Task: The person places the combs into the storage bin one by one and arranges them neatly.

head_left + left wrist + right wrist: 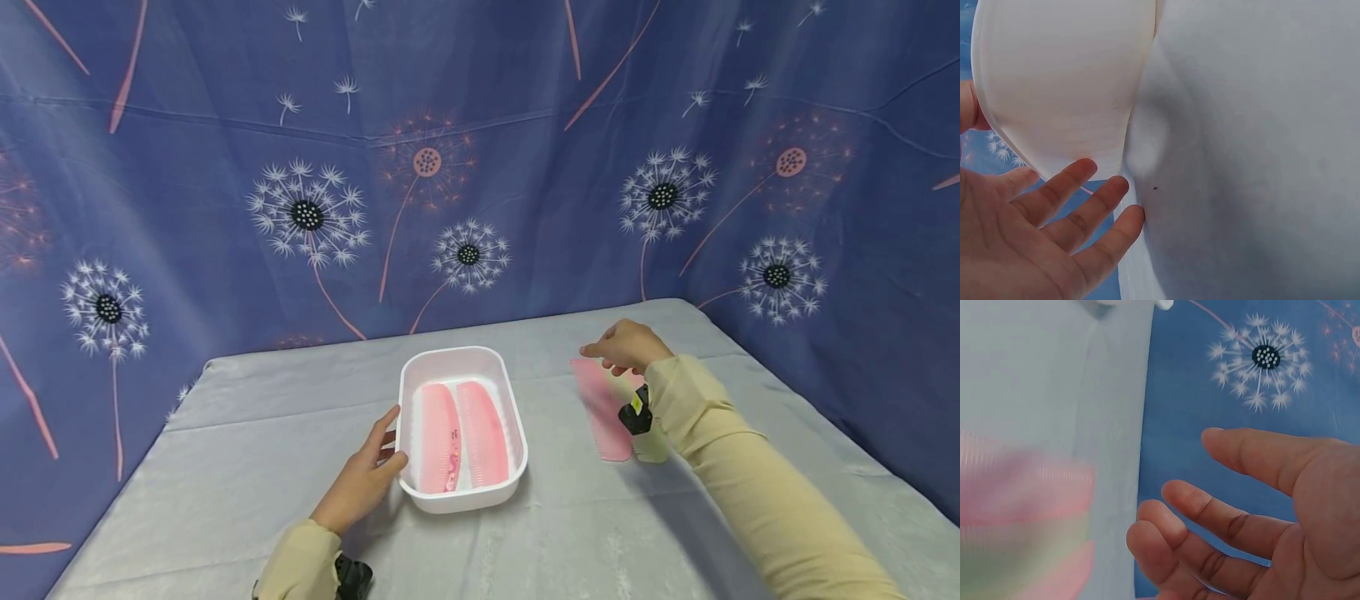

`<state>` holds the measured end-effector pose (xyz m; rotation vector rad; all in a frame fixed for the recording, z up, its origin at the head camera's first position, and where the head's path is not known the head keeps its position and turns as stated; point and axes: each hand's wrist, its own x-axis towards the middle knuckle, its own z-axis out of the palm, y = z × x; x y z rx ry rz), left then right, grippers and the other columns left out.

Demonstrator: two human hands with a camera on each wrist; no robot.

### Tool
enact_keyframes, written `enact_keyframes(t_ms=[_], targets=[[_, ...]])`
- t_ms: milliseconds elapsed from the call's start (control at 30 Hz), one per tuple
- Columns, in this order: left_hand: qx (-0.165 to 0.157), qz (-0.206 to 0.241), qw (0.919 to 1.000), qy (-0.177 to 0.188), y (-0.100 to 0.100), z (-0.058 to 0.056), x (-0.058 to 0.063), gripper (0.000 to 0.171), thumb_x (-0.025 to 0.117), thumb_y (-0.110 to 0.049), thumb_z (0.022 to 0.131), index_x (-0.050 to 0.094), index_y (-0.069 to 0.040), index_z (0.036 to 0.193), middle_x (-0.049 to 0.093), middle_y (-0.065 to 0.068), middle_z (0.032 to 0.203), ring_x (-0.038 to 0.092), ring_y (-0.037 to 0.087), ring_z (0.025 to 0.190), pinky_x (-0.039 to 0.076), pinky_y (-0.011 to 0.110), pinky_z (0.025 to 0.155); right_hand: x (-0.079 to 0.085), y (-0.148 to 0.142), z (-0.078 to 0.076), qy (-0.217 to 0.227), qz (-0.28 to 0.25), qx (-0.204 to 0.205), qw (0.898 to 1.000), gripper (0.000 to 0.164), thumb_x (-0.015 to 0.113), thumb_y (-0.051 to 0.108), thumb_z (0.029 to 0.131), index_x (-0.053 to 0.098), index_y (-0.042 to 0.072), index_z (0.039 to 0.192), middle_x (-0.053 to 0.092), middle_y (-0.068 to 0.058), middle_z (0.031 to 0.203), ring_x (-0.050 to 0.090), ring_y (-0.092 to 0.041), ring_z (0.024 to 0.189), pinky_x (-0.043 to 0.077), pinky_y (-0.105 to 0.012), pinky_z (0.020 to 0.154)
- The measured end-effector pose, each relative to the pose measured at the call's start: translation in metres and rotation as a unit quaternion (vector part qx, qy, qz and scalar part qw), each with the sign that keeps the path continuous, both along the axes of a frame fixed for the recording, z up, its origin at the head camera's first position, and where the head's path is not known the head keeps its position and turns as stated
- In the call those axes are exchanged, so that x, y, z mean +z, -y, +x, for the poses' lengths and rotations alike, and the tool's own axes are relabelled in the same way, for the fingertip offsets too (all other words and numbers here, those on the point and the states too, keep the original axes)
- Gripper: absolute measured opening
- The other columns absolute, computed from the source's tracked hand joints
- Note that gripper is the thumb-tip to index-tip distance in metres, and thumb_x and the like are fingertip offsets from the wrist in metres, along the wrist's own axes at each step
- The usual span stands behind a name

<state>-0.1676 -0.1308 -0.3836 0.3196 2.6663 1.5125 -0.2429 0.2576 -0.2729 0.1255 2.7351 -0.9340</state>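
Note:
My left hand is at the left side of a white plastic tray, thumb and fingers spread along its rim. In the left wrist view the fingers are nearly straight beside the tray's outer wall. Two pink combs lie side by side in the tray: a printed comb and a plainer comb. Over the table to the right, my right hand is held above a pink comb and a pale green comb. Nothing is between its loosely bent fingers.
A light grey cloth covers the table. Behind it hangs a blue curtain with a dandelion print, also along both sides. More pink shows past the green comb in the right wrist view, blurred. My right sleeve crosses the table's right part.

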Motion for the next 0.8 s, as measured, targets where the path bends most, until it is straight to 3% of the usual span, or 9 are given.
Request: enact_keyframes(t_ms=[233, 600, 800], targets=[[0.002, -0.001, 1.0000, 0.001, 0.000, 0.000, -0.001, 0.070, 0.051, -0.012, 0.096, 0.027, -0.010, 0.161, 0.052, 0.028, 0.144, 0.055, 0.042, 0.127, 0.042, 0.060, 0.105, -0.005, -0.018, -0.003, 0.017, 0.011, -0.014, 1.000, 0.059, 0.063, 0.038, 0.097, 0.057, -0.010, 0.131, 0.066, -0.014, 0.101, 0.065, -0.027, 0.088, 0.050, -0.038, 0.075], [0.002, 0.001, 1.0000, 0.004, -0.001, 0.001, 0.000, 0.070, 0.052, -0.012, 0.096, 0.027, -0.010, 0.161, 0.051, 0.028, 0.145, 0.055, 0.042, 0.128, 0.041, 0.060, 0.106, -0.012, -0.041, -0.001, 0.023, 0.024, -0.024, 0.999, 0.056, 0.063, 0.039, 0.095, 0.062, -0.009, 0.125, 0.067, -0.019, 0.106, 0.066, -0.026, 0.087, 0.052, -0.043, 0.079], [0.000, 0.001, 1.0000, 0.003, 0.000, 0.001, 0.000, 0.069, 0.051, -0.012, 0.097, 0.027, -0.011, 0.161, 0.050, 0.027, 0.145, 0.055, 0.042, 0.128, 0.042, 0.060, 0.106, -0.015, -0.051, 0.001, 0.029, 0.034, -0.032, 0.998, 0.056, 0.063, 0.039, 0.095, 0.061, -0.009, 0.125, 0.066, -0.015, 0.099, 0.065, -0.022, 0.081, 0.051, -0.038, 0.072]])
